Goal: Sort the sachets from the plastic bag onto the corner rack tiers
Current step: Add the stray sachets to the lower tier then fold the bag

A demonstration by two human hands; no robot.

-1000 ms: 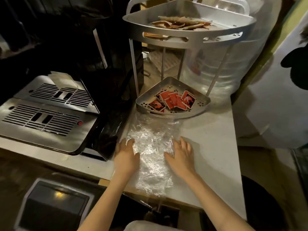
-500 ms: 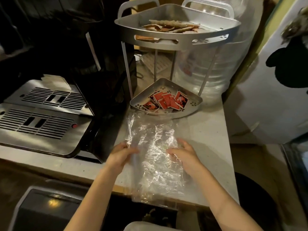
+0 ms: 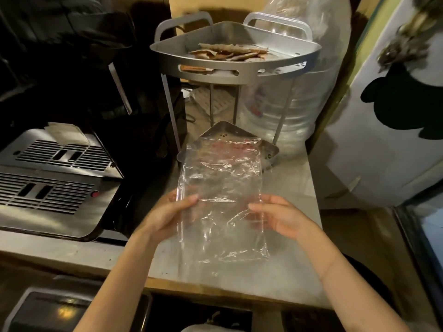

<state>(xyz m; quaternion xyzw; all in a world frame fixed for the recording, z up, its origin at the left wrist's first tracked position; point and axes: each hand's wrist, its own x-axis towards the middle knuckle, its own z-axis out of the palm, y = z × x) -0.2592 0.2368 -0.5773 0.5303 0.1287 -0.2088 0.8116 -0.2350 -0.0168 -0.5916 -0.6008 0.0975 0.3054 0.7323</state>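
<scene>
Before rack lower tier (image 3: pixel 269 153): plastic bag (image 3: pixel 220 200) screens it; both grips pinch bag.

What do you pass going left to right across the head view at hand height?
Steel grille panel with a red button → left hand → clear plastic bag, held up by both hands → right hand → bare counter top → white panel with a dark shape.
</scene>
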